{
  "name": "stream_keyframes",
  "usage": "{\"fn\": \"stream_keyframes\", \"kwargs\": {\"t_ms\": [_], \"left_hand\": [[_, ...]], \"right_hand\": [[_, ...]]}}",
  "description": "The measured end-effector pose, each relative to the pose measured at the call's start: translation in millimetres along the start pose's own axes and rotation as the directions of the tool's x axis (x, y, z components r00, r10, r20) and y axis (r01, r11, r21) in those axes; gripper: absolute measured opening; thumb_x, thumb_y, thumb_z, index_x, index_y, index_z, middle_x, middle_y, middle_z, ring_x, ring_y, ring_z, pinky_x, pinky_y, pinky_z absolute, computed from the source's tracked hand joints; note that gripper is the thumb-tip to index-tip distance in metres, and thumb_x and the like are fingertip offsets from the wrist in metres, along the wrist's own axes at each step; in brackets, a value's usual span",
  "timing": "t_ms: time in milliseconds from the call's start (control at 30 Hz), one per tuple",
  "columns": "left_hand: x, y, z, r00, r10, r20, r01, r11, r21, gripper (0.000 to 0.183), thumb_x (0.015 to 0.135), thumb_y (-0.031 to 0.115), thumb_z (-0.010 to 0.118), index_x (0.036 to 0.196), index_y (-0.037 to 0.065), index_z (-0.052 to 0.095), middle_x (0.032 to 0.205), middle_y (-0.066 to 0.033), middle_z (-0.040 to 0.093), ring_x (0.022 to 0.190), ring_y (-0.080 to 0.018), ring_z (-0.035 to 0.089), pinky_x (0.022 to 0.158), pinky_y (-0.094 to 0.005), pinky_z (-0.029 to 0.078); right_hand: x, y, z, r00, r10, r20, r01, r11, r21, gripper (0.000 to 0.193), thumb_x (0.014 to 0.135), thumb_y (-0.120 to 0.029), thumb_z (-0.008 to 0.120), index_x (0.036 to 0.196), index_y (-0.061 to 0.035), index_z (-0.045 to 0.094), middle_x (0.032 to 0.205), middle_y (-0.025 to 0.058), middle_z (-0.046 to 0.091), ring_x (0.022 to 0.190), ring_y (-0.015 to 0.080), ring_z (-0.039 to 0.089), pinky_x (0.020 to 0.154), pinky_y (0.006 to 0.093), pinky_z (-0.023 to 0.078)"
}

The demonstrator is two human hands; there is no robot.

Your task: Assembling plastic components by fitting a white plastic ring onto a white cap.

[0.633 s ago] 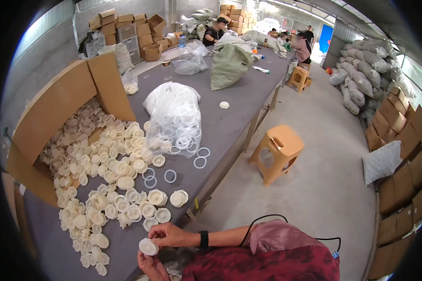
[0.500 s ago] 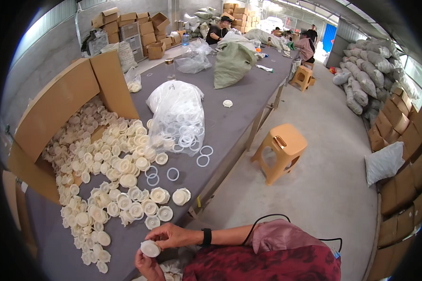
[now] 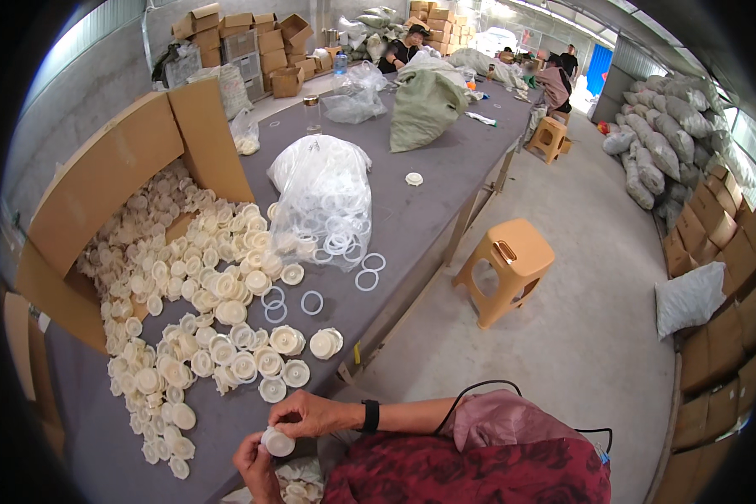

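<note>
Near the table's front edge, a round off-white plastic cap [image 3: 278, 442] is held between both hands. My left hand [image 3: 257, 467] grips it from the lower left, thumb against its edge. Fingers of my right hand [image 3: 307, 414], with a black band at the wrist, pinch its upper rim. Whether a ring sits on the cap cannot be made out. Similar cream caps [image 3: 229, 312] lie in a wide pile to the left, spilling from an opened cardboard box [image 3: 101, 189]. Beyond my hands, clear rings [image 3: 312, 302] lie loose beside a plastic bag [image 3: 321, 181] full of rings.
A bag with pale pieces [image 3: 301, 482] sits below my hands. The grey table [image 3: 445, 197] runs far back, bearing a green sack [image 3: 427, 109] and a glass jar [image 3: 312, 115]. An orange stool [image 3: 512, 256] stands right. Cartons [image 3: 722, 353] and stuffed sacks line the right; people sit farther off.
The cap has tilted, showing its face differently, and both hands have shifted slightly right and up in view. My left fingers now lie closer around it. The whole view has shifted a little.
</note>
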State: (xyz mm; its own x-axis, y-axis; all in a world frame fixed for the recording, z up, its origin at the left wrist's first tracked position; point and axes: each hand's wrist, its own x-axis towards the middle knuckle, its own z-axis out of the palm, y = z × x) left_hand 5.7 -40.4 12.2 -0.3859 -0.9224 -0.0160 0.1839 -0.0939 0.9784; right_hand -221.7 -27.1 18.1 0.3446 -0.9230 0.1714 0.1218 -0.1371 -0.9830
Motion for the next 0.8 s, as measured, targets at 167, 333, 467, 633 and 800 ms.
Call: {"fn": "stream_keyframes", "kwargs": {"t_ms": [167, 333, 467, 633, 800], "left_hand": [[2, 29, 4, 0.998, -0.016, 0.056, -0.001, 0.955, 0.297, 0.025, 0.092, 0.015, 0.063, 0.113, 0.0, 0.065, 0.098, -0.0033, 0.066, 0.091, -0.0136, 0.061, 0.085, -0.0286, 0.049], [27, 6, 51, 0.994, 0.083, -0.069, -0.099, 0.952, -0.289, 0.047, 0.091, 0.008, 0.07, 0.132, 0.001, 0.049, 0.117, -0.0083, 0.065, 0.108, -0.0168, 0.063, 0.095, -0.0313, 0.05], [13, -19, 63, 0.975, 0.062, -0.214, -0.156, 0.877, -0.454, 0.03, 0.097, 0.008, 0.063, 0.125, -0.001, 0.057, 0.115, -0.0089, 0.067, 0.106, -0.0156, 0.064, 0.094, -0.0307, 0.05], [2, -17, 37, 0.981, 0.088, -0.171, -0.154, 0.891, -0.427, 0.029, 0.099, 0.013, 0.062, 0.123, -0.004, 0.063, 0.113, -0.0085, 0.07, 0.104, -0.0151, 0.064, 0.095, -0.0312, 0.05], [0, -5, 23, 0.977, 0.171, -0.126, -0.197, 0.953, -0.231, 0.024, 0.098, 0.014, 0.063, 0.116, -0.002, 0.069, 0.109, -0.007, 0.071, 0.1, -0.0139, 0.064, 0.091, -0.0289, 0.049]], "right_hand": [[4, -7, 1, 0.994, -0.097, 0.046, 0.105, 0.963, -0.247, 0.027, 0.09, -0.015, 0.064, 0.114, -0.0026, 0.068, 0.09, 0.0072, 0.069, 0.082, 0.0141, 0.064, 0.073, 0.0326, 0.052], [2, -11, -5, 0.912, 0.063, -0.406, 0.025, 0.977, 0.21, 0.02, 0.096, -0.002, 0.059, 0.114, 0.0031, 0.066, 0.092, 0.0069, 0.071, 0.086, 0.0135, 0.069, 0.071, 0.0283, 0.06], [-2, -7, -4, 0.937, 0.004, -0.35, 0.068, 0.979, 0.192, 0.018, 0.095, 0.002, 0.06, 0.112, 0.0058, 0.064, 0.094, 0.0064, 0.069, 0.08, 0.012, 0.068, 0.072, 0.0257, 0.058], [2, -15, 2, 0.965, -0.06, -0.255, 0.082, 0.994, 0.077, 0.025, 0.091, 0.002, 0.064, 0.116, 0.0033, 0.065, 0.099, 0.0052, 0.067, 0.083, 0.0115, 0.066, 0.075, 0.0261, 0.057], [3, -17, 3, 0.975, -0.167, -0.148, 0.157, 0.984, -0.082, 0.033, 0.087, 0.004, 0.063, 0.12, 0.0019, 0.067, 0.099, 0.0068, 0.068, 0.083, 0.012, 0.066, 0.074, 0.0254, 0.056]]}}
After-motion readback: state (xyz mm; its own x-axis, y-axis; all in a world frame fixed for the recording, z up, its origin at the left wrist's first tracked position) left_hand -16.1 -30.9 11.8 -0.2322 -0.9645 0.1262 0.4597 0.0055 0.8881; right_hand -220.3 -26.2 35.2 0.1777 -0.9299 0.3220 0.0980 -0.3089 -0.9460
